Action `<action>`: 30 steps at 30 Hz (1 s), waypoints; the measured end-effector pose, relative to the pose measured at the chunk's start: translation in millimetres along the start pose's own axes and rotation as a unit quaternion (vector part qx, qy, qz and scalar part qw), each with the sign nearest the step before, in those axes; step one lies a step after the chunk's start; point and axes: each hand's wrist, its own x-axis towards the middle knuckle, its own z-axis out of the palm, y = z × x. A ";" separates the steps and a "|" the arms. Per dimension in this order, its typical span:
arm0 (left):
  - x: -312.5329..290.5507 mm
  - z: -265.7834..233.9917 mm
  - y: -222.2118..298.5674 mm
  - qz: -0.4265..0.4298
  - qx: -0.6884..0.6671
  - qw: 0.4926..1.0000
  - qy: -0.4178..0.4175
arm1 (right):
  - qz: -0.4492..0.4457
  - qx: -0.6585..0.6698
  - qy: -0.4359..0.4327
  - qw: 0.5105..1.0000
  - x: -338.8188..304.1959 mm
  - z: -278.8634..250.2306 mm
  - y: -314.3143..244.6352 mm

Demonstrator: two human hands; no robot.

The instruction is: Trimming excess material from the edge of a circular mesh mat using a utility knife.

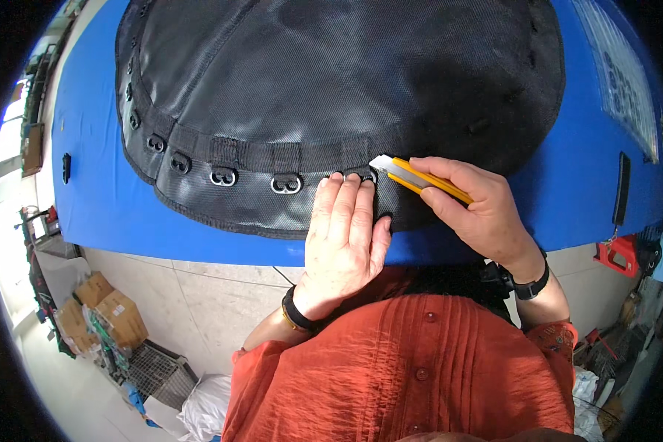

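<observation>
A large round black fabric cover (302,81) lies before me, with webbing loops and metal-and-black buckles (286,183) along its near edge. Flat on that edge rests my left hand (344,228), fingers stretched out and pressing on the fabric, fingertips partly hiding one buckle. My right hand (479,210) is closed round a yellow utility knife (427,179). The knife's blade points left, its tip close to the webbing loop (356,152) just beyond my left fingertips. Whether the blade touches the webbing I cannot tell.
The blue table (96,199) carries the cover. A small black piece (66,168) lies at its left, a black strip (622,188) and a clear plastic sheet (619,74) at its right. Cardboard boxes (110,317) and a grey crate (155,368) stand on the floor at left.
</observation>
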 end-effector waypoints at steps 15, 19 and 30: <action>0.6 -2.7 1.3 -0.003 -0.004 1.000 0.000 | 0.090 0.042 0.030 0.995 -5.0 5.3 -0.6; 1.9 -3.0 2.2 -0.003 -0.005 1.000 0.002 | 0.110 0.080 0.031 0.990 -2.1 4.4 -2.3; 2.3 -2.8 2.1 -0.002 -0.018 1.000 0.007 | -0.024 -0.091 -0.005 0.996 -0.6 -2.3 -9.0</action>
